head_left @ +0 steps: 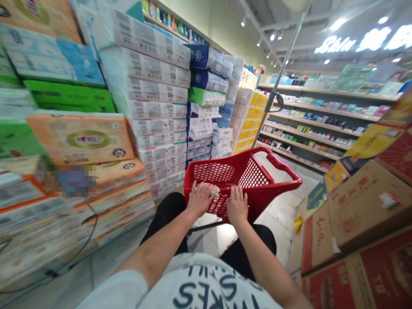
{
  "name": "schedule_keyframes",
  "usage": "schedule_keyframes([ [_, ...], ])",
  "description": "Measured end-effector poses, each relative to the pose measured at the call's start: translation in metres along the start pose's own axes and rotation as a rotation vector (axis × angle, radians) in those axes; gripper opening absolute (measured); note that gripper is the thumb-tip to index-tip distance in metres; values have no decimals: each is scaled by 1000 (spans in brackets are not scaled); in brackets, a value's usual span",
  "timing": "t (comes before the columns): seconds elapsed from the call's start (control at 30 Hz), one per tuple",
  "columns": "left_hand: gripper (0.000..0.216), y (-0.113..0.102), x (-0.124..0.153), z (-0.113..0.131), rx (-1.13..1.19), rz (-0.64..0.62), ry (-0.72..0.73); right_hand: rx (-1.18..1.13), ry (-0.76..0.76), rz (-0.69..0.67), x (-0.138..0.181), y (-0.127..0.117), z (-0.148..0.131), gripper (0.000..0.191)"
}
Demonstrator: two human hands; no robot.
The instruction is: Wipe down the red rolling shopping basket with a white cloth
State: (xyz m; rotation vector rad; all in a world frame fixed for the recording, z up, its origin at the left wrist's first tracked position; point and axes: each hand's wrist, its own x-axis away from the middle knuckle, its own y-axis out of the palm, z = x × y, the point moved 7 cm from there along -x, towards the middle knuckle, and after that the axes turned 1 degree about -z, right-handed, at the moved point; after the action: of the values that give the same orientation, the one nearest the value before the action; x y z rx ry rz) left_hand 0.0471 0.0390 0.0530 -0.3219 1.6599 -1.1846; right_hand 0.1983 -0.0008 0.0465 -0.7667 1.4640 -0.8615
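Note:
A red plastic shopping cart (267, 189) with lattice walls stands right in front of my knees. My left hand (200, 199) lies on its near side, fingers pointing forward. Under and beside those fingers is a crumpled pale cloth (215, 191), mostly covered by the hand. My right hand (237, 205) rests against the same side, a little to the right, its fingers stretched out with nothing visible in them. The cart's handle (283, 168) is at the right end, apart from both hands.
Tall stacks of wrapped tissue packs (157, 86) rise on the left, with orange packs (86, 137) nearer. Cardboard boxes (370, 201) are piled on the right. A metal pole (286, 64) slants up behind the cart. Stocked shelves (322, 113) line the back.

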Motion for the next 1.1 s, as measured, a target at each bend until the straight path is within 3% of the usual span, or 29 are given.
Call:
schedule_keyframes([
  [0.13,51,3,-3,9,-36,23,-37,-9,0,-5,3,1,1,57],
  [0.27,55,6,-3,18,-30,-3,62,11,-9,3,4,-2,7,59],
  [0.37,53,6,-1,11,-24,-32,105,44,-41,-15,2,-4,14,61],
  [0.5,52,6,6,-3,-37,-25,23,73,47,-63,-5,-3,31,60],
  [0.8,57,18,2,30,4,-39,30,85,114,-25,0,-6,59,58],
  [1.1,50,22,-12,24,47,-50,-40,30,136,32,6,-9,61,54],
])
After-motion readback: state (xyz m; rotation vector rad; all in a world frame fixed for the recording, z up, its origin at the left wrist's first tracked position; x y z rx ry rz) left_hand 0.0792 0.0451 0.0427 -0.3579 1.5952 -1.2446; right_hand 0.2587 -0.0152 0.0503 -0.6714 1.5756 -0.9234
